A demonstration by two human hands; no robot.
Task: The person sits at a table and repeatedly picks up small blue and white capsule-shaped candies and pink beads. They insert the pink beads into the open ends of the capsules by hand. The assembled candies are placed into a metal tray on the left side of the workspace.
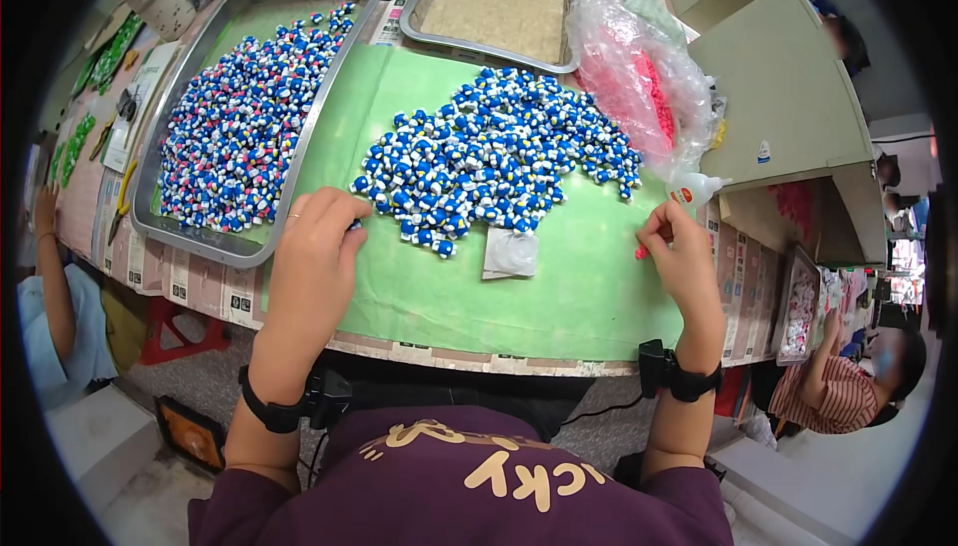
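Observation:
A heap of small blue and white figures (pixel 499 152) lies on a green sheet (pixel 419 296) before me. My left hand (pixel 317 252) is at the heap's left edge, its thumb and fingers closed on one small blue and white figure (pixel 355 224), mostly covered by the fingertips. To the right, my right hand (pixel 684 252) pinches a tiny pinkish-red piece (pixel 642 253) just above the sheet. Between the hands, a small whitish square pad (pixel 510 253) touches the heap's near edge. Beyond my right hand is a small white squeeze bottle (pixel 696 190) with a red label.
On the left, a metal tray (pixel 215 250) holds many figures with pink parts. Farther back stands another metal tray (pixel 469 48) with a beige bottom. A clear plastic bag (pixel 689 97) holds pink pieces. Yellow-handled pliers (pixel 122 205) lie at left. Other people sit on both sides.

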